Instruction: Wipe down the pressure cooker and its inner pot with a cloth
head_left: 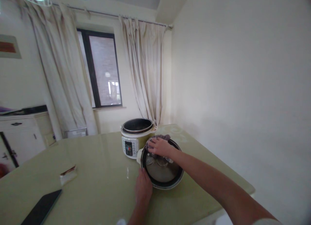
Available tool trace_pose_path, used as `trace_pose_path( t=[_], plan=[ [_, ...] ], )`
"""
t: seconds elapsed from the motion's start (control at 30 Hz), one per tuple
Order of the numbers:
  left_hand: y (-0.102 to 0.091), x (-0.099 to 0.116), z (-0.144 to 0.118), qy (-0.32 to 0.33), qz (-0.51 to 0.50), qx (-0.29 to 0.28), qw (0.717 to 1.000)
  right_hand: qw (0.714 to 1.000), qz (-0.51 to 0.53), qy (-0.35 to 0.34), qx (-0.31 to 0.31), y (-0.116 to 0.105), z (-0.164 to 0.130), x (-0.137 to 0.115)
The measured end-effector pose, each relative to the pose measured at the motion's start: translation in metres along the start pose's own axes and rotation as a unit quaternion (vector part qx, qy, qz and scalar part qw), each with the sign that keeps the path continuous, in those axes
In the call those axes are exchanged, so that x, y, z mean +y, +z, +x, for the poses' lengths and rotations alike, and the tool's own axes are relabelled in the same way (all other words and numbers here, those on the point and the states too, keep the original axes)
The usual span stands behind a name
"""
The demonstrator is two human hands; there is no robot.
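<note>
Your right hand (159, 146) had its fingers pressed flat on a purple cloth (162, 137) against the upturned cooker lid (162, 170), while your left hand (143, 186) curled its fingers on the lid's near rim. You looked mid-wipe; the lid lay on the table (102, 183) beside the open cooker (136, 137), and next you'd need a steady brace and sweeping pressure

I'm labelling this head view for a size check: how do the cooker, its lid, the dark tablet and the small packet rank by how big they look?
1. Lid and cooker: look alike in size; the lid lies nearer, so no ranking between them.
2. Tablet, partly cut off by the frame edge.
3. Packet, smallest.
</note>
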State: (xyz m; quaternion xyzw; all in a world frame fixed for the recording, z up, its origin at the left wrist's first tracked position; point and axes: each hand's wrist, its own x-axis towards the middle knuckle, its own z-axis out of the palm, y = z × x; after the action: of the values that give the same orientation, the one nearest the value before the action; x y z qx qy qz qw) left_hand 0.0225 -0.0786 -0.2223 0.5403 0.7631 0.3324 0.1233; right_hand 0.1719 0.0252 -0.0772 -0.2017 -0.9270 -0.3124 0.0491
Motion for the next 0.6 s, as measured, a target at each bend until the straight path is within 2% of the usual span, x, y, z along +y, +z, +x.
trace_pose_path(
  t=[0.13,0.23,0.47,0.6],
  plan=[
    [-0.008,0.006,-0.002,-0.016,-0.020,-0.020,0.999,0.982,0.036,0.174,-0.070,-0.006,-0.028,0.007],
    [-0.012,0.009,-0.004,-0.015,-0.037,-0.034,0.999,0.960,0.069,0.242,-0.121,-0.017,-0.049,0.005],
    [-0.022,0.014,-0.011,-0.013,-0.068,-0.053,0.996,0.932,0.149,0.247,-0.221,-0.051,-0.084,-0.018],
    [-0.024,0.017,-0.013,-0.010,-0.067,-0.056,0.996,0.913,0.257,0.192,-0.252,-0.049,-0.090,-0.041]
  ],
)
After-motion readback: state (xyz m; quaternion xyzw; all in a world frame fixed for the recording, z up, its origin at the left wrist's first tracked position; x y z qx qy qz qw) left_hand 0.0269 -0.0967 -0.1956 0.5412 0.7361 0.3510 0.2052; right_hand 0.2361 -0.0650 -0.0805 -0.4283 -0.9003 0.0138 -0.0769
